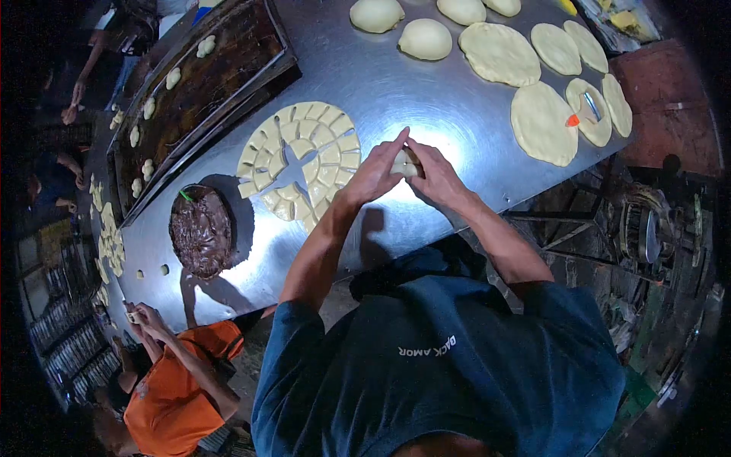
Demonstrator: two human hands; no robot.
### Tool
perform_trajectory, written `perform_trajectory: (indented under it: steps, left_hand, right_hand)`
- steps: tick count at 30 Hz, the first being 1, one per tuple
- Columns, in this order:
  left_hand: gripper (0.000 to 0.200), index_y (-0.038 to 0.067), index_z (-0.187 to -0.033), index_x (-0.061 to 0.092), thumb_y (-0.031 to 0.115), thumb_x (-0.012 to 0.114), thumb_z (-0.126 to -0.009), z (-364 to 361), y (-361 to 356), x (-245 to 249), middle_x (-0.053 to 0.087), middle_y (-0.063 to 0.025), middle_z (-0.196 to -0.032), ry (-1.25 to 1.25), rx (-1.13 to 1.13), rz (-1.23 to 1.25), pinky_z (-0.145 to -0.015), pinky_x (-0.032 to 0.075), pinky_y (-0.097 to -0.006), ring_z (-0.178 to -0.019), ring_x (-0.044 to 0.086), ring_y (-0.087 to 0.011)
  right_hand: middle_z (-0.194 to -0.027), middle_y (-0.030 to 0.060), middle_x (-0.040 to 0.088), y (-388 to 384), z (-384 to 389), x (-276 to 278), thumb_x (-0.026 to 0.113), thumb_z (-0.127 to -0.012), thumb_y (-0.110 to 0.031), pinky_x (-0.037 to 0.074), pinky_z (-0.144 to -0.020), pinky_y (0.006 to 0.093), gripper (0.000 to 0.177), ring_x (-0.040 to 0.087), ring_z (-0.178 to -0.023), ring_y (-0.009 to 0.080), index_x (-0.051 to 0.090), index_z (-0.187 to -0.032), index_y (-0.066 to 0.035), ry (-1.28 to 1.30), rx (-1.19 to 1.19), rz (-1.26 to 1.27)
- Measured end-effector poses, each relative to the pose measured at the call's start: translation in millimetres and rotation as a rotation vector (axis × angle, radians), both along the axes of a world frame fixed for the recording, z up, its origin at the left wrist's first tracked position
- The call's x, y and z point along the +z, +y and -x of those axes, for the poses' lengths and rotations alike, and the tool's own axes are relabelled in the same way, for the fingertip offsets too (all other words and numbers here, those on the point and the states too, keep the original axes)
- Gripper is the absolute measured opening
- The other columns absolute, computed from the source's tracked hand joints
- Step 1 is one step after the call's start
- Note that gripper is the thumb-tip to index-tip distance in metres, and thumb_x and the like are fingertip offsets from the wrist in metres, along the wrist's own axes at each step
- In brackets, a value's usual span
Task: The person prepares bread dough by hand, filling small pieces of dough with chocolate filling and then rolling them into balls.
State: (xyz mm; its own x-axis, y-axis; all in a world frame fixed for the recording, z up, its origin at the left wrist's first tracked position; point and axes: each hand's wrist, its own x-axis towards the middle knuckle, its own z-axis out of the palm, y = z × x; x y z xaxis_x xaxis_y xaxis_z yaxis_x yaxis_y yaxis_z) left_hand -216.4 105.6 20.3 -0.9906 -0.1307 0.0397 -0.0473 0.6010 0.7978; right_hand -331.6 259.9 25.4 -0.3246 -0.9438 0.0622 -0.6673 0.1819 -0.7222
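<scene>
Both my hands meet over the steel table (411, 84), pinching one small piece of dough (403, 162) between their fingertips. My left hand (375, 174) closes on it from the left, my right hand (435, 174) from the right. Just left of my hands lies a flattened dough round cut into several small wedges and squares (301, 160), with a gap where pieces are gone. A round bowl of dark chocolate filling (202, 232) sits further left, a green utensil sticking out of it.
Several flattened dough rounds (499, 53) and dough balls (425, 38) lie at the far right end; a cutter with an orange tip (582, 113) rests on one. A dark baking tray (205, 84) holds shaped pieces. A person in orange (179, 381) works at the table's near left.
</scene>
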Motion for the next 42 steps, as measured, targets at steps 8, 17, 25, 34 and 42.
perform_trajectory:
  steps: [8, 17, 25, 34, 42]
  left_hand:
    - [0.094, 0.005, -0.150, 0.011, -0.001, 0.063, -0.072, -6, 46, -20, 0.040, -0.0227, -0.141, 0.061, 0.070, -0.310, -0.108, 0.033, -0.0395, -0.128, 0.042, -0.0356]
    - [0.045, -0.001, -0.131, 0.048, 0.006, 0.059, -0.089, -122, 43, 30, 0.055, -0.0184, -0.128, -0.014, 0.884, -0.260, -0.096, 0.045, -0.0354, -0.117, 0.055, -0.0270]
    - [0.041, -0.006, -0.119, 0.056, 0.015, 0.059, -0.085, -196, 70, -10, 0.063, -0.0197, -0.104, -0.143, 1.423, -0.097, -0.086, 0.047, -0.0344, -0.095, 0.061, -0.0272]
    - [0.028, 0.004, -0.100, 0.056, 0.015, 0.069, -0.078, -166, 61, -11, 0.058, -0.0203, -0.092, -0.274, 1.345, 0.320, -0.071, 0.046, -0.0474, -0.083, 0.057, -0.0404]
    - [0.031, 0.005, -0.110, 0.053, 0.010, 0.066, -0.083, -219, 50, -27, 0.056, -0.0139, -0.074, 0.143, 1.335, -0.366, -0.066, 0.047, -0.0349, -0.067, 0.058, -0.0220]
  right_hand:
    - [-0.126, 0.0219, 0.053, 31, -2, 16, 0.065, -0.077, -0.009, 0.043, -0.098, 0.0438, 0.071, 0.051, -0.116, 0.0373, 0.034, -0.141, -0.004, -0.056, 0.005, -0.315]
    - [-0.152, 0.0271, 0.017, -31, -23, -12, 0.044, -0.093, -0.053, 0.006, -0.110, 0.0654, 0.072, 0.009, -0.142, 0.0438, 0.025, -0.148, -0.011, 0.313, 0.111, -0.317]
    - [-0.119, 0.0141, 0.052, 5, 8, -43, 0.065, -0.083, -0.023, 0.035, -0.098, 0.0485, 0.031, 0.045, -0.116, 0.0330, 0.059, -0.109, -0.007, 0.279, 0.432, 0.205]
    - [-0.108, 0.0157, 0.048, 15, -5, 21, 0.062, -0.082, -0.023, 0.045, -0.076, 0.0479, 0.031, 0.047, -0.098, 0.0352, 0.061, -0.112, -0.015, 0.403, 0.444, -0.119]
    - [-0.089, 0.0031, 0.062, -127, 10, 45, 0.065, -0.078, -0.006, 0.049, -0.068, 0.0283, 0.023, 0.058, -0.080, 0.0124, 0.062, -0.101, -0.006, -0.558, 0.229, -0.408]
